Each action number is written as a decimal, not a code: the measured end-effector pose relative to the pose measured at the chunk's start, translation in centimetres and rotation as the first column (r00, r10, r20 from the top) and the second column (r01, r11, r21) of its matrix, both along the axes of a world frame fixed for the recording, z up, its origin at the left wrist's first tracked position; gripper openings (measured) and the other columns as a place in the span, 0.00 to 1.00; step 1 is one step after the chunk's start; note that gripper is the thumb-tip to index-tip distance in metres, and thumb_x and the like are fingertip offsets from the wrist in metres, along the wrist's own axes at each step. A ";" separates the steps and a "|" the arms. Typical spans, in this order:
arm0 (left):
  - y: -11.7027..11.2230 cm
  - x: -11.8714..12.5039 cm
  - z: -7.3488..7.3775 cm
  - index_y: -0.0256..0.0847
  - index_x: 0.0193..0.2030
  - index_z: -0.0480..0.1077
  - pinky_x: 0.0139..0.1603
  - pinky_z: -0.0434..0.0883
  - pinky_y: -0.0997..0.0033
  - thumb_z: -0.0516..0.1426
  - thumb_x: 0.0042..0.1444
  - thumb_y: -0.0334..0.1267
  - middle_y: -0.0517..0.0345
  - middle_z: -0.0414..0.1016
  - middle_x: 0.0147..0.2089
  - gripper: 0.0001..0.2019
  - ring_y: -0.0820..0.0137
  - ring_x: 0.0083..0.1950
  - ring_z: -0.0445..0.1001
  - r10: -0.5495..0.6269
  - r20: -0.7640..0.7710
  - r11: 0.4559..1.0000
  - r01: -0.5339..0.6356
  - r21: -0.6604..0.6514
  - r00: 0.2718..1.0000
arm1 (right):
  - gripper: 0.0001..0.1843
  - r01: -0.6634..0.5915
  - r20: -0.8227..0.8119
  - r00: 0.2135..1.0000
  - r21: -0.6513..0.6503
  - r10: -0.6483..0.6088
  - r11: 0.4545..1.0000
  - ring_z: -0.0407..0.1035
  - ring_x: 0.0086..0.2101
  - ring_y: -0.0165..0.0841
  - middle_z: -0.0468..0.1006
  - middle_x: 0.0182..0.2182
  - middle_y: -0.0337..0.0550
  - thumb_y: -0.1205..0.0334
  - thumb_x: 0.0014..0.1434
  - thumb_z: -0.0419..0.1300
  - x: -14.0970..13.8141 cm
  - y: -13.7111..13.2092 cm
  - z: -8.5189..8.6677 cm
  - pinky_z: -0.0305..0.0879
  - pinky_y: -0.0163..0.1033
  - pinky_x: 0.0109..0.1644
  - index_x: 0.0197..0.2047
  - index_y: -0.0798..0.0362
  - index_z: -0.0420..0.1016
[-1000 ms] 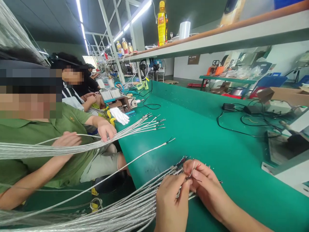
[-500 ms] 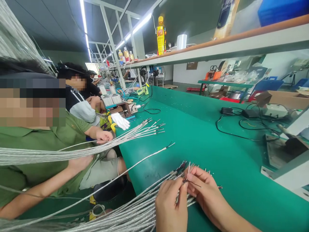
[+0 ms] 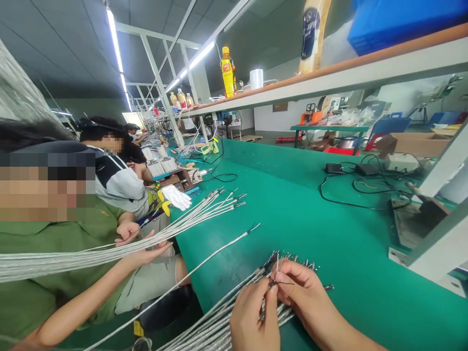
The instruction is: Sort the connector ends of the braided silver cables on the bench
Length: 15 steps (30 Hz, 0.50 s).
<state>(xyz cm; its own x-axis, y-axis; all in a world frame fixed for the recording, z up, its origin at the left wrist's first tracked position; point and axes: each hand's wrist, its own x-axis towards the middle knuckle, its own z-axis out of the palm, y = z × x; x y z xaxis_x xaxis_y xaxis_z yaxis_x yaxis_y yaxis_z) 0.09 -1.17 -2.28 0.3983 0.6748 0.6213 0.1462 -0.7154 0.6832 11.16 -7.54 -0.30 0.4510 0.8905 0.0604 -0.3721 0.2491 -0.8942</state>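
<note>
"What are your hands gripping?"

"Your left hand (image 3: 254, 319) and right hand (image 3: 305, 297) are both pinching thin dark wire ends (image 3: 273, 277) of a braided silver cable bundle (image 3: 223, 324)."

"Where's it lying?"

"It's lying across the green workbench (image 3: 329, 243)."

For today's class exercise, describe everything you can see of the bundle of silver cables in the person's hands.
The bundle of silver cables is many thin, braided-looking, metallic cables lying side by side. They run up from the bottom of the view and over the green bench. Their far ends gather into a dense cluster of dark tips and small metal pins. The left hand and right hand hold this cluster, with fingers pinching among the ends.
</note>
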 end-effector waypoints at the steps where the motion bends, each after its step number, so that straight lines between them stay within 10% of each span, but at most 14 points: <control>1: 0.0 0.0 -0.2 0.42 0.43 0.76 0.38 0.74 0.76 0.55 0.63 0.41 0.53 0.80 0.36 0.10 0.70 0.37 0.78 -0.009 0.002 1.000 0.009 -0.009 1.000 | 0.13 -0.004 0.036 0.999 -0.013 0.005 1.000 0.52 0.25 0.27 0.64 0.26 0.35 0.54 0.63 0.64 0.1 0.0 0.0 0.47 0.35 0.29 0.32 0.54 0.73; 7: -0.2 0.1 -1.3 0.43 0.51 0.71 0.46 0.75 0.72 0.52 0.64 0.41 0.51 0.78 0.47 0.13 0.67 0.47 0.77 -0.030 -0.027 0.994 0.027 -0.105 0.999 | 0.18 0.053 0.325 0.945 -0.029 -0.041 0.998 0.58 0.29 0.32 0.67 0.27 0.38 0.50 0.64 0.61 0.0 -0.4 0.4 0.56 0.37 0.34 0.27 0.52 0.67; 15: -0.8 0.0 -0.7 0.44 0.36 0.72 0.36 0.71 0.67 0.43 0.67 0.42 0.53 0.74 0.31 0.18 0.66 0.37 0.74 -0.111 -0.117 0.990 0.099 -0.103 0.987 | 0.22 0.050 0.264 0.965 -0.194 0.003 0.980 0.63 0.30 0.37 0.69 0.26 0.40 0.38 0.57 0.63 0.2 -0.8 0.3 0.66 0.39 0.37 0.29 0.49 0.73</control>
<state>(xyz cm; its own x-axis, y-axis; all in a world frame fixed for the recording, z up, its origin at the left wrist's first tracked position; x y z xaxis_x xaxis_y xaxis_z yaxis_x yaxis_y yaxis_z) 0.11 -1.96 -2.99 0.5390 0.6796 0.4976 0.1609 -0.6629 0.7312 11.39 -8.30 0.04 0.4641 0.8858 0.0032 -0.1146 0.0637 -0.9914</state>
